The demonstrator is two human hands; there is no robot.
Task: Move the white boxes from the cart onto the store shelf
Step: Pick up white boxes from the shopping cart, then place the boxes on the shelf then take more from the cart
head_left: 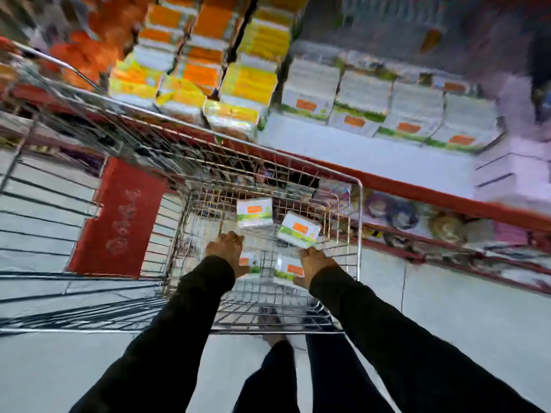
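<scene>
Motion blur smears the whole view, so labels and fine detail cannot be read. Both arms in dark sleeves reach down into the wire cart (354,222). The left hand (228,248) lies over a white box (249,262) that is mostly hidden beneath it, and the right hand (316,263) rests against the side of another white box (287,269); whether either hand has closed its grip cannot be told. Four white boxes with orange labels show in the cart: those two, plus a far box (254,210) and a tilted box (299,229). On the store shelf (357,156) beyond stand four stacks of matching boxes (387,102), with yellow and orange packs (208,70) left of them.
</scene>
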